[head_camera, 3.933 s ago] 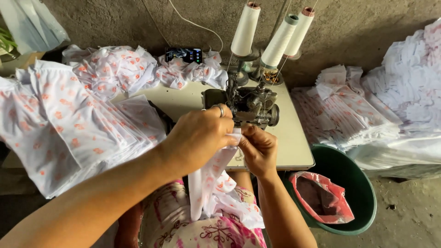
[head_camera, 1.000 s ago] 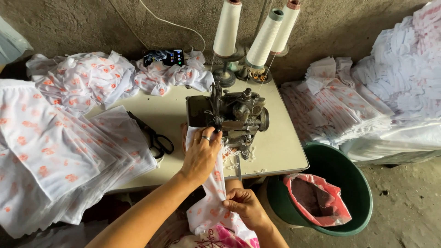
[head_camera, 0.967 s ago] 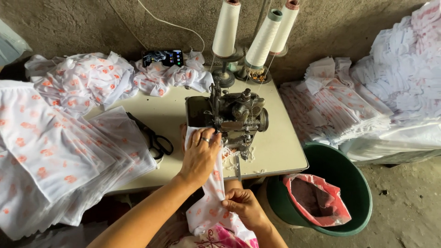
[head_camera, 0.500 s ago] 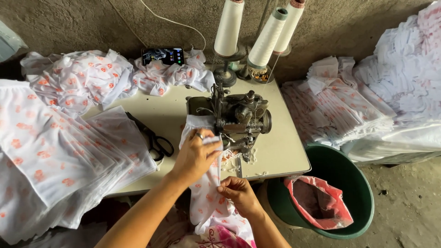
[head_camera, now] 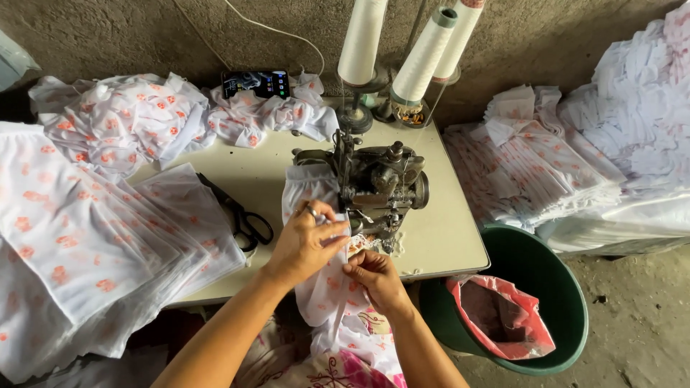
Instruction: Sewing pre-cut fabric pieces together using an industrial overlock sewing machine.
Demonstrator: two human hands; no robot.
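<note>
Nearest, the right hand (head_camera: 377, 279) pinches the white printed cloth (head_camera: 327, 287) at the tabletop (head_camera: 445, 230) edge; the left hand (head_camera: 305, 241), fingers curled, presses it beside the sewing machine (head_camera: 377, 187), whose needle is hidden. Right, a green bucket (head_camera: 557, 287) holds a pink bag (head_camera: 503, 316), contents unclear. Farther, thread cones (head_camera: 424, 54) are cut off.
</note>
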